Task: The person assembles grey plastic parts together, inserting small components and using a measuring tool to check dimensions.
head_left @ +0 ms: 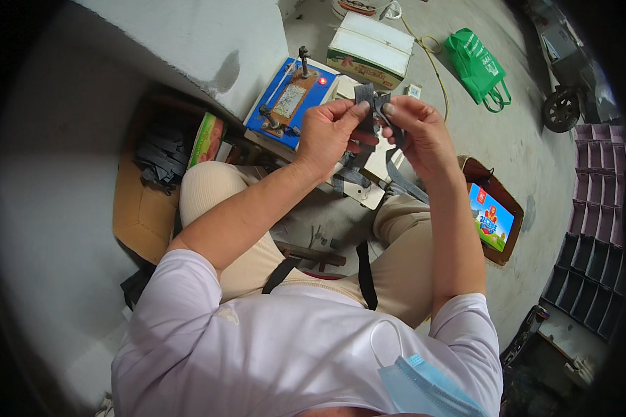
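Both hands are raised in front of a white machine (360, 195), pinching dark grey webbing strap between thumbs and fingers. My left hand (325, 135) grips one piece of the strap (364, 94), whose short end sticks up above the thumb. Close beside it, my right hand (424, 133) is closed on another part of the grey strap (385, 104). From there a length of strap (405, 182) hangs down over the machine toward my right thigh. Whether the two held parts are joined cannot be made out. Fingers hide some of the strap.
Beyond my left hand stands a blue-topped box (275, 78) with a lit red lamp. Dark folded straps (161, 156) fill a cardboard box (146, 221) on the left. A white-topped carton (373, 43), a green bag (474, 59) and another box (515, 240) are around on the floor.
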Action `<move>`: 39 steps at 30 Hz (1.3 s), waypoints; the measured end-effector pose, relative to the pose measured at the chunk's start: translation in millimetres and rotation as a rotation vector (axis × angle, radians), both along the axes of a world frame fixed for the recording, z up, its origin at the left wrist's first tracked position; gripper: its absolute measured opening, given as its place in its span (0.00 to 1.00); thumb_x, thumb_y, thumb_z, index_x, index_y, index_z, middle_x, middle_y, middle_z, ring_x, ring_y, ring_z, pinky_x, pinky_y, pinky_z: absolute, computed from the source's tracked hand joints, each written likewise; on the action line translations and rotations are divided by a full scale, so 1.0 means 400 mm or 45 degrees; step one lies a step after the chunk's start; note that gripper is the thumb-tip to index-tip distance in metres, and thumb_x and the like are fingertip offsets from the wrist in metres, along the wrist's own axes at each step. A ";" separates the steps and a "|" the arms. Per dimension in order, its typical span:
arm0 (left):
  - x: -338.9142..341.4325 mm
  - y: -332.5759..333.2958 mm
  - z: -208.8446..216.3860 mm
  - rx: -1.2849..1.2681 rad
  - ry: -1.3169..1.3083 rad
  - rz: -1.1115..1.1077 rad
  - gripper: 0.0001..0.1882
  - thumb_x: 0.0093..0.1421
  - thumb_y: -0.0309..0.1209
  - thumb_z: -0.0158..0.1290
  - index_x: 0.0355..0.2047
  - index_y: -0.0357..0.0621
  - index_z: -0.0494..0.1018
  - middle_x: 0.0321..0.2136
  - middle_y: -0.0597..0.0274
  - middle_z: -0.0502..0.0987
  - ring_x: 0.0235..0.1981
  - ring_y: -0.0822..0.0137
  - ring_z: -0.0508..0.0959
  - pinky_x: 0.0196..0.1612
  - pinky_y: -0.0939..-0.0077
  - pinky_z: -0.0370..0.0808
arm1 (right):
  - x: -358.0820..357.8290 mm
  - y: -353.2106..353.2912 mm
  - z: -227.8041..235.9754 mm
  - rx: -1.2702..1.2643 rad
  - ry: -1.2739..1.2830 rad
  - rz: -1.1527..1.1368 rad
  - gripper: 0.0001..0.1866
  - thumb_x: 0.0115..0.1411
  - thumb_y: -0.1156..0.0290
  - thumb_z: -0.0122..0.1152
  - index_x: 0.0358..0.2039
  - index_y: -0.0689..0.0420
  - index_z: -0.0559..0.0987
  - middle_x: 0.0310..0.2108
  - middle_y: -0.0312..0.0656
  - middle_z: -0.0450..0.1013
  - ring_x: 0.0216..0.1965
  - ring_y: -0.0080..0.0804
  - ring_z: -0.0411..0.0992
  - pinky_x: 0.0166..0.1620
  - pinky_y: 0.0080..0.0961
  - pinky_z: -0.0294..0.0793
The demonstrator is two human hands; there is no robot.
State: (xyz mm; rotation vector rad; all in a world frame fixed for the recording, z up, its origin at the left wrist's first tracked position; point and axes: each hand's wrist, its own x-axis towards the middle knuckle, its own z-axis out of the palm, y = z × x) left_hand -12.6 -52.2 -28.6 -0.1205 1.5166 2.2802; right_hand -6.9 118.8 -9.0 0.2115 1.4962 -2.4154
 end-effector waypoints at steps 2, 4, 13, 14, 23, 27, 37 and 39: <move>0.002 -0.001 -0.016 -0.021 0.103 0.003 0.08 0.63 0.28 0.50 0.34 0.37 0.76 0.25 0.65 0.78 0.23 0.77 0.78 0.25 0.89 0.72 | 0.001 -0.024 -0.006 0.009 0.020 -0.030 0.06 0.58 0.74 0.61 0.34 0.63 0.76 0.27 0.39 0.76 0.24 0.21 0.74 0.28 0.15 0.74; 0.008 0.008 -0.023 0.096 0.150 0.068 0.08 0.63 0.26 0.48 0.35 0.37 0.77 0.25 0.66 0.78 0.24 0.79 0.76 0.27 0.90 0.73 | 0.000 -0.045 -0.012 -0.011 0.039 -0.065 0.06 0.58 0.74 0.60 0.33 0.63 0.75 0.27 0.41 0.76 0.25 0.22 0.75 0.28 0.15 0.75; 0.011 0.015 -0.035 0.091 0.265 0.080 0.11 0.65 0.28 0.45 0.39 0.35 0.75 0.27 0.67 0.76 0.26 0.81 0.74 0.34 0.87 0.75 | -0.002 -0.054 -0.017 0.068 0.038 -0.109 0.06 0.58 0.74 0.60 0.31 0.64 0.75 0.26 0.42 0.76 0.23 0.23 0.75 0.27 0.16 0.76; 0.010 0.013 -0.038 0.070 0.276 0.073 0.11 0.65 0.28 0.45 0.38 0.35 0.75 0.27 0.67 0.76 0.26 0.81 0.74 0.34 0.87 0.75 | -0.002 -0.055 -0.016 0.088 0.039 -0.112 0.06 0.58 0.74 0.60 0.31 0.64 0.75 0.26 0.42 0.76 0.23 0.23 0.75 0.27 0.16 0.76; 0.009 0.020 -0.027 -0.113 0.477 0.109 0.14 0.65 0.35 0.49 0.34 0.37 0.78 0.18 0.71 0.74 0.22 0.84 0.71 0.26 0.88 0.69 | 0.000 -0.062 -0.010 0.142 0.068 -0.122 0.08 0.57 0.72 0.62 0.30 0.64 0.76 0.24 0.39 0.75 0.23 0.22 0.75 0.26 0.16 0.74; 0.007 0.011 -0.023 -0.138 0.472 0.095 0.13 0.65 0.35 0.49 0.35 0.36 0.78 0.20 0.69 0.75 0.22 0.83 0.71 0.25 0.86 0.71 | 0.003 -0.068 -0.011 0.198 0.117 -0.166 0.08 0.57 0.72 0.62 0.33 0.63 0.75 0.27 0.39 0.75 0.22 0.22 0.74 0.25 0.16 0.73; -0.010 -0.030 0.073 -0.377 1.127 0.420 0.08 0.60 0.28 0.54 0.32 0.34 0.77 0.30 0.62 0.73 0.31 0.74 0.71 0.35 0.81 0.69 | 0.014 -0.051 0.039 -0.005 0.183 0.268 0.08 0.59 0.71 0.61 0.35 0.61 0.76 0.25 0.37 0.73 0.19 0.21 0.72 0.22 0.16 0.70; -0.012 -0.045 0.107 -0.220 1.003 0.462 0.09 0.60 0.29 0.54 0.28 0.33 0.76 0.29 0.63 0.72 0.30 0.76 0.70 0.35 0.82 0.67 | 0.015 -0.050 0.043 0.034 0.136 0.290 0.06 0.58 0.71 0.61 0.31 0.61 0.77 0.21 0.36 0.73 0.18 0.20 0.70 0.21 0.16 0.69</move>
